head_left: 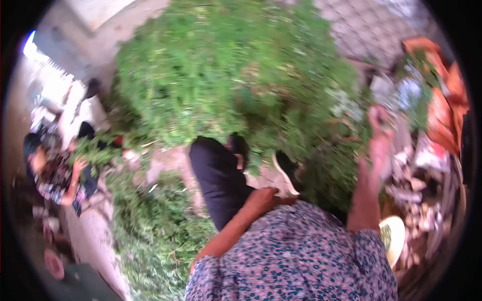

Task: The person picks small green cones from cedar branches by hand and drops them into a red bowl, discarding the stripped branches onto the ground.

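Greens (226,75) in one heap beside right hand (377,120)

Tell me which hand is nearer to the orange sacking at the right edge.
Right. The right hand is raised left of the orange sacking, apart from it; the left hand lies farther left, by the black trouser leg.

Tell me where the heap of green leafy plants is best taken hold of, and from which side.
Probably a small bunch at the right edge of the heap of green leafy plants, coming from the right, where the right hand is raised beside it. The heap is wide and loose, too bulky to take whole. Blur hides single stems.
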A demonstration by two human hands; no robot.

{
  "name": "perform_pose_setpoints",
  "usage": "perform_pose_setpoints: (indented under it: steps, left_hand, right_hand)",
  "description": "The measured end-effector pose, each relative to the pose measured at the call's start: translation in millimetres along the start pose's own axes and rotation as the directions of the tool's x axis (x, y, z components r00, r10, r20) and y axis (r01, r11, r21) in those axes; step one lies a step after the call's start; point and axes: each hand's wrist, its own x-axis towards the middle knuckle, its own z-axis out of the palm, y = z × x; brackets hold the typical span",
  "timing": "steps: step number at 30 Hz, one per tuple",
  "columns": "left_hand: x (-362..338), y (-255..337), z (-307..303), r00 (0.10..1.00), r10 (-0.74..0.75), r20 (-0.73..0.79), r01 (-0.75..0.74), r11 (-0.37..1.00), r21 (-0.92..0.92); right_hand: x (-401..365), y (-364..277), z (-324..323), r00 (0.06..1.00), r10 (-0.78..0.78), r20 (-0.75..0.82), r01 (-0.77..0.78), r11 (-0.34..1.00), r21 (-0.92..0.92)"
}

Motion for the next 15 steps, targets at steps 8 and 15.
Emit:
perform_pose_setpoints:
  steps: [8,15]
  left_hand:
    - [-2,19,-4,0.992,0.057,-0.113,-0.076,0.982,-0.173]
    - [2,28,-40,0.899,-0.074,-0.431,-0.352,0.464,-0.813]
  right_hand:
    - [-28,-1,-10,0.997,0.074,-0.013,-0.071,0.988,0.135]
    - [-35,3,-11,0.991,0.134,0.008,-0.133,0.974,0.183]
